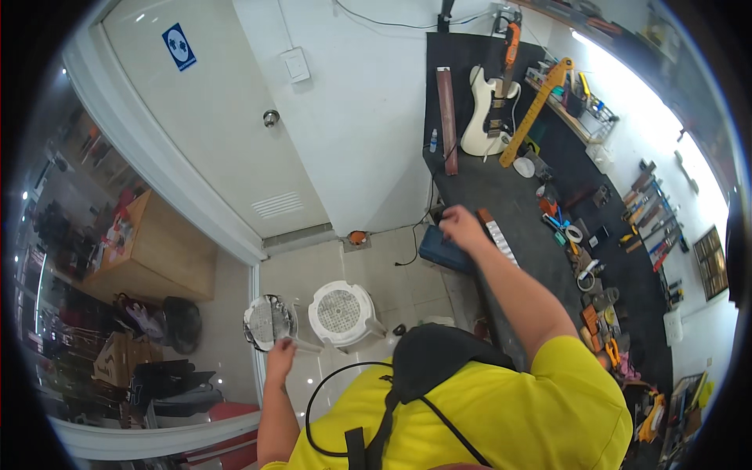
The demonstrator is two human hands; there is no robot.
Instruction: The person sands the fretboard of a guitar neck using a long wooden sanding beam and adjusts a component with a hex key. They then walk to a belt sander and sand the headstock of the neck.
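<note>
My right hand (462,227) is over the near left edge of the black workbench, above a dark blue case (446,249). Its fingers are curled together, and whatever may be in them is too small to make out. A strip with white blocks and a brown end (499,237) lies on the bench beside my right wrist. Low on the left, my left hand (281,356) has its fingers drawn together at the front edge of a white stool (269,319) with a dark, shiny rim. I cannot make out anything in those fingers.
Another white stool (342,313) stands on the tiled floor. A cream electric guitar body (489,117), a separate neck (536,113) and a long reddish-brown bar (446,117) lie at the bench's far end. Small tools and tape rolls (574,234) line its right side. A closed door (211,117) is ahead left.
</note>
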